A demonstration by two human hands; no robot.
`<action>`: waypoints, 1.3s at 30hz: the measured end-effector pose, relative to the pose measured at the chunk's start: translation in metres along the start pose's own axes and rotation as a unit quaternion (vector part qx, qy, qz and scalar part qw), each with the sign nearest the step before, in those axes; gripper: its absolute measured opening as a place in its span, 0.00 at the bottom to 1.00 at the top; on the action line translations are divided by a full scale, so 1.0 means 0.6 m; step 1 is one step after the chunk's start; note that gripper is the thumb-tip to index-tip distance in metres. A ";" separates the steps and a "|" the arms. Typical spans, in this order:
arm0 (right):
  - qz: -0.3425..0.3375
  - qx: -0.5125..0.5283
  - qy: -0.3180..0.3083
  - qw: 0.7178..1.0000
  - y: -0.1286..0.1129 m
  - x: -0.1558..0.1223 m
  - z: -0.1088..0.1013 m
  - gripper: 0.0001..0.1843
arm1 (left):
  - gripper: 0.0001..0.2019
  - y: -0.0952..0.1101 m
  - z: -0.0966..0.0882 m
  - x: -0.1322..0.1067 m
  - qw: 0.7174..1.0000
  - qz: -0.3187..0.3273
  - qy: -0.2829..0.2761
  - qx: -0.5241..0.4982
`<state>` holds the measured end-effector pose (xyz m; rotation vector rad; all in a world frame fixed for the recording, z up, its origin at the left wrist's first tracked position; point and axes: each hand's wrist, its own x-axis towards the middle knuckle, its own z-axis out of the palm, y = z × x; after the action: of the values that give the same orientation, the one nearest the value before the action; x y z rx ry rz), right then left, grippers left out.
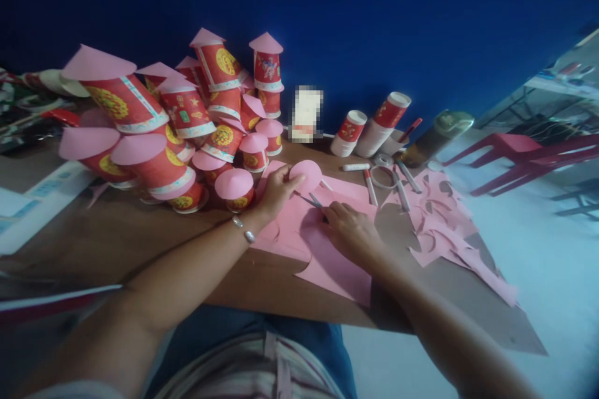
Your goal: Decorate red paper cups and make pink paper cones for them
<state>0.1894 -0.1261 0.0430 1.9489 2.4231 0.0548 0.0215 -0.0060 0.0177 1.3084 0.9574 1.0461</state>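
Observation:
My left hand [276, 190] pinches a round pink paper disc [306, 176] just above the wooden table [140, 237]. My right hand [350, 230] is closed round small scissors [314, 201], whose blades point at the disc's lower edge. Both hands work over a large pink paper sheet [327, 255] with round holes cut from it. A bracelet sits on my left wrist.
A pile of red paper cups with pink cone tops [187, 118] fills the table's left and back. Stacked plain cups [374, 124], pens [369, 184], a tape ring [384, 177] and a bottle [435, 134] lie behind. Pink offcuts [444, 224] cover the right side. Red chair [524, 159] at right.

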 end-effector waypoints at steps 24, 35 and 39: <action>0.085 0.012 -0.050 0.995 0.033 -0.004 -0.006 0.22 | 0.20 -0.007 -0.003 0.002 1.000 -0.024 -0.006 -0.017; 0.101 -0.005 -0.020 0.995 0.046 -0.005 -0.001 0.18 | 0.19 -0.008 -0.004 0.004 1.000 -0.022 -0.006 -0.015; 0.104 0.112 0.054 0.987 0.064 0.002 0.012 0.19 | 0.19 -0.014 -0.003 0.007 0.998 -0.004 -0.007 -0.066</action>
<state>0.2272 -0.1164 0.0374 2.3488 2.3691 -0.1152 0.0212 -0.0010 0.0093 1.2015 0.8681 1.0745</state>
